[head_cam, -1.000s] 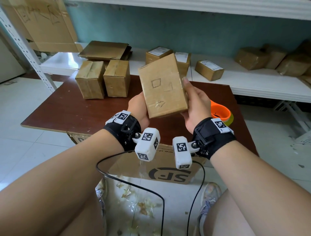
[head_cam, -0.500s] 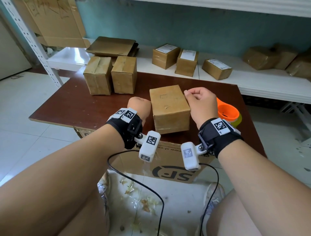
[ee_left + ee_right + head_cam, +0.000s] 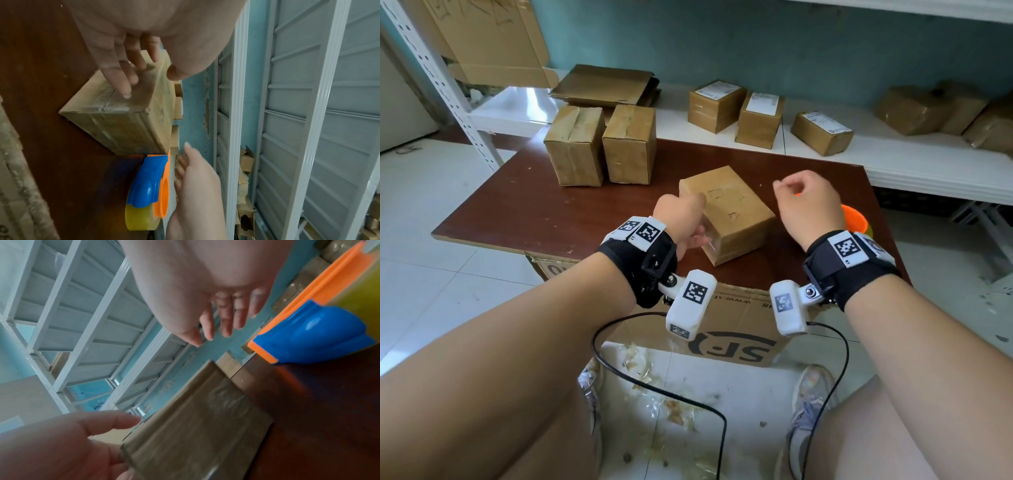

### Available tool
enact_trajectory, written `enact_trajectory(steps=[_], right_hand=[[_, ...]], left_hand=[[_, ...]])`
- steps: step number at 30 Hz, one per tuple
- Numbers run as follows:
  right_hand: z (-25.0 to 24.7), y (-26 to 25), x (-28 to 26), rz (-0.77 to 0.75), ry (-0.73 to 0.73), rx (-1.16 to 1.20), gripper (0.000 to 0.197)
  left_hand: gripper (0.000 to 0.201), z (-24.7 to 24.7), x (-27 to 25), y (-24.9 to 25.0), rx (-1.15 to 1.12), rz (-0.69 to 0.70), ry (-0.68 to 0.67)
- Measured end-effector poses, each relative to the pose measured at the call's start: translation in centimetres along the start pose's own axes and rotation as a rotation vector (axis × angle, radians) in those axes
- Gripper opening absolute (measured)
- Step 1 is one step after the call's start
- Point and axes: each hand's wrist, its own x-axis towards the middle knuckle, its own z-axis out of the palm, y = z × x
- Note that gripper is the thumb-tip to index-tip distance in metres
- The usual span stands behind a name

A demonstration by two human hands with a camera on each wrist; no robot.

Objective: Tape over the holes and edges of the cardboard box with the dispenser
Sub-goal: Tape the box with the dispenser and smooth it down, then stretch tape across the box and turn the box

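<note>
Box set down on the tabletop (image 3: pixel 524 209); you are between steadying it and fetching the dispenser.

The cardboard box (image 3: pixel 736 222) lies at the tabletop's centre. Your left hand (image 3: pixel 681 222), at its 9 o'clock, rests straight fingers (image 3: pixel 123 81) on the side face. Your right hand (image 3: pixel 804 209), at 3 o'clock, hangs with fingers loosely curled, holding nothing. The dispenser (image 3: pixel 150 183) sits just beyond that hand; next, I judge, grasp it. Readable writing: "SF" on the carton (image 3: pixel 732 346) under the tabletop.
</note>
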Motion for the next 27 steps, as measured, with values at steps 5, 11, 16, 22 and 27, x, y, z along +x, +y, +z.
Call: enact_trajectory(steps=[5, 11, 16, 22, 27], right_hand=[[-2.0, 3.7, 0.8, 0.289, -0.045, -0.272, 0.077], [-2.5, 6.3, 0.6, 0.209, -0.229, -0.590, 0.056], [-3.2, 7.0, 1.4, 0.291, -0.130, -0.299, 0.039], [-6.3, 3.4, 0.6, 0.334, 0.090, 0.465, 0.036], [-9.1, -1.2, -4.9, 0.132, 0.098, 0.602, 0.044]], left_hand=[[0.016, 0.9, -1.2, -0.7, -0.026, -0.055, -0.099], [0.035, 2.2, -3.3, -1.7, -0.138, -0.131, -0.247], [0.039, 3.3, -4.8, -2.3, -0.045, -0.031, -0.416], [0.019, 3.7, -4.7, -1.0, -0.136, 0.229, -0.355], [0.015, 3.7, -4.7, 0.4, -0.244, 0.489, -0.304]])
